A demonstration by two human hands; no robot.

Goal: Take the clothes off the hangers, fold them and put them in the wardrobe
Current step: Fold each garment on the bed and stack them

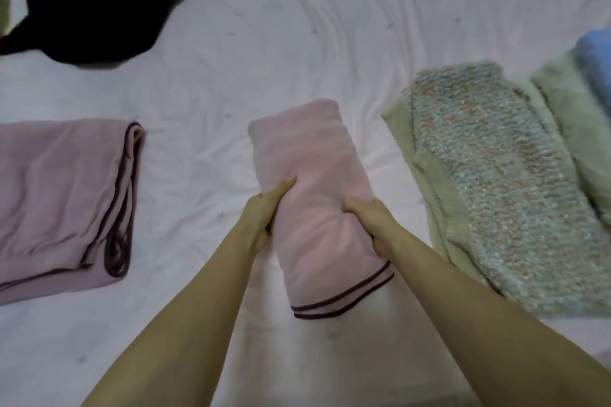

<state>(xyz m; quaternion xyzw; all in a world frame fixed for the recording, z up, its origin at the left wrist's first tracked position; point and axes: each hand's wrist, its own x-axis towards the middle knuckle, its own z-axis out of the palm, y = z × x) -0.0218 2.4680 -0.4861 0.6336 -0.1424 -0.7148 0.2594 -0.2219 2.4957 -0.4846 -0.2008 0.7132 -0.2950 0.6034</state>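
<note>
A folded pink garment [314, 155] with dark piping along its near edge lies in the middle of the white bed sheet [258, 43]. My left hand [264, 211] grips its left side, thumb on top and fingers tucked under. On its right side my right hand [370, 218] grips it the same way. The bundle looks slightly lifted at the near end. No hanger is in view.
A second pink garment with dark piping [62, 201] lies folded at the left. A speckled green knit [502, 182] lies at the right, with pale green [568, 116] and blue [595, 59] clothes beyond it. A black garment [96, 0] sits at the top left.
</note>
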